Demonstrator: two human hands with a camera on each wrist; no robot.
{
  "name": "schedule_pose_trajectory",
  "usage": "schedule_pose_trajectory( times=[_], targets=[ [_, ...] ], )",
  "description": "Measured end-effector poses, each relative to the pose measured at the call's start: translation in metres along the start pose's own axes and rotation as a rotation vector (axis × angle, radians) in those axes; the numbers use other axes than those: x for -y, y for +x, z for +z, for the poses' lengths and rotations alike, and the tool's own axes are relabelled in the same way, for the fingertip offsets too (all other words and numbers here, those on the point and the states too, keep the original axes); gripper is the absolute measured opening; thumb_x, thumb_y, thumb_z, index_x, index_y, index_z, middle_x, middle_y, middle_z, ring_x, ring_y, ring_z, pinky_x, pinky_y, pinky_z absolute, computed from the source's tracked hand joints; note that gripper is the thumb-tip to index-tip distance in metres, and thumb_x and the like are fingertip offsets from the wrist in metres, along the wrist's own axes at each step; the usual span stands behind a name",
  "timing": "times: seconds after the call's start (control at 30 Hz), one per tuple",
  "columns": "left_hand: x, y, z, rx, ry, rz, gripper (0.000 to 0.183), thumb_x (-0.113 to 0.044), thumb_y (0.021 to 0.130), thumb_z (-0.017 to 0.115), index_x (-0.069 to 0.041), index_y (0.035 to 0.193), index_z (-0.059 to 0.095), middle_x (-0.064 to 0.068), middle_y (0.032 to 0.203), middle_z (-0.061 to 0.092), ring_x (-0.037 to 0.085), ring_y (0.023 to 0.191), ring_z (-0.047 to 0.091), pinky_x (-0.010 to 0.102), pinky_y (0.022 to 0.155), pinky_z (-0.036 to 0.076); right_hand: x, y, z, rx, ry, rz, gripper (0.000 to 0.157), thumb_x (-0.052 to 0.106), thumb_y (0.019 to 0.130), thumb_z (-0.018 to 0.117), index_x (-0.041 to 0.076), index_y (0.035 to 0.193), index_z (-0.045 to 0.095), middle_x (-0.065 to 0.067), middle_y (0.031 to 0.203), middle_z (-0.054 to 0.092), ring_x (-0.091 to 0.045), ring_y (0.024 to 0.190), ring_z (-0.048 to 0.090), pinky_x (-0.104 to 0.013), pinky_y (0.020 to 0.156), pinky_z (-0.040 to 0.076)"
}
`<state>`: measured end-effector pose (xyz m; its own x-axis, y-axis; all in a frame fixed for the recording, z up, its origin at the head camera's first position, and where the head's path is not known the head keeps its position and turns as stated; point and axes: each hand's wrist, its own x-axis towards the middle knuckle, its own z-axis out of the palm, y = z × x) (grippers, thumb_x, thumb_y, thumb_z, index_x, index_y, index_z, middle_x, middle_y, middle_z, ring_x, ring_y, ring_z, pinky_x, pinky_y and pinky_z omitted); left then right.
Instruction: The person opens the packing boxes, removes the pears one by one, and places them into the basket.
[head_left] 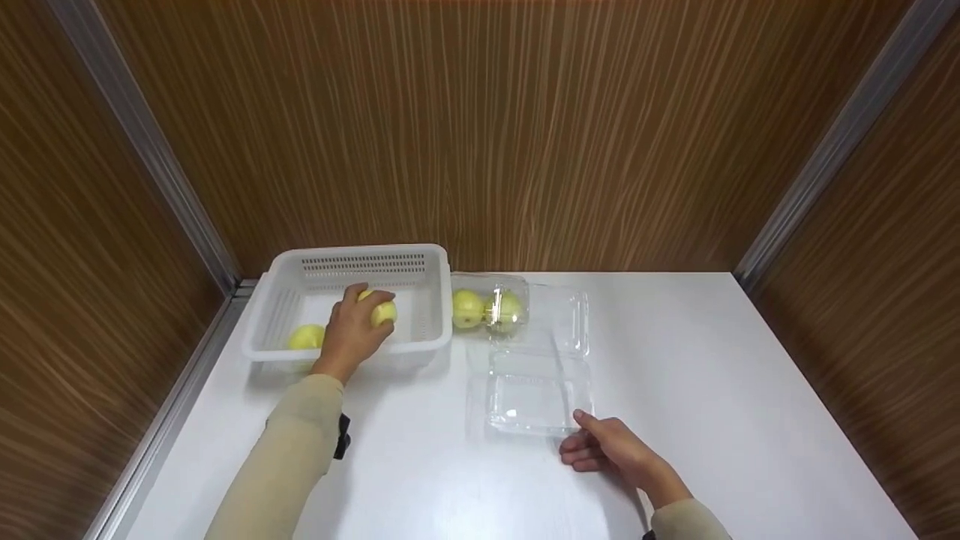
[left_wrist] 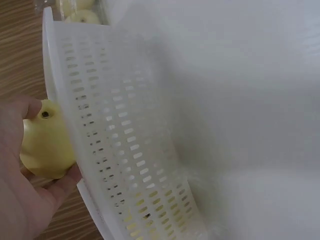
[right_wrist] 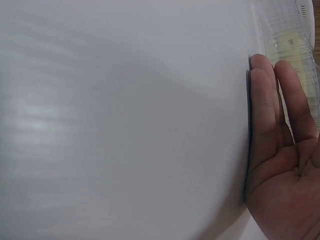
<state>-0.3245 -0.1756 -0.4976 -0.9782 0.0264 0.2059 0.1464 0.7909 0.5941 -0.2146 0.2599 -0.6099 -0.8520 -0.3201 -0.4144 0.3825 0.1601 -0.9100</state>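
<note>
One hand, the right hand, is nearest, its fingers straight beside an open clear box right of the basket — perhaps steadying something so light. One fruit lies inside the basket; over it, the left hand grips another fruit, fingers curved to suit its roundness. Beside the basket's right wall — farther back — two packed fruits sit snugly under clear plastic.

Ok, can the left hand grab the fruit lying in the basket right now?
Probably not: the left hand grips one fruit. Otherwise the way looks free: the other fruit lies close beside that hand in the open-topped basket.
</note>
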Motion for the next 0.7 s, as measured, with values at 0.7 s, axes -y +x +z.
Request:
schedule_pose_trajectory(
  times=[0.7],
  targets=[
    [0.019,-0.005,0.002,0.118,0.03,-0.116,0.045,-0.021,0.092,0.068,-0.017,0.137,0.061,0.018,0.154,0.034,0.044,0.135,0.04,0.061,0.111,0.034,0.001,-0.009,0.0,0.006,0.007,-0.005,0.064,0.052,0.1,0.048,-0.008,0.101,0.071,-0.015,0.093,0.076,-0.022,0.087,0.075,-0.033,0.078,0.061]
  ],
)
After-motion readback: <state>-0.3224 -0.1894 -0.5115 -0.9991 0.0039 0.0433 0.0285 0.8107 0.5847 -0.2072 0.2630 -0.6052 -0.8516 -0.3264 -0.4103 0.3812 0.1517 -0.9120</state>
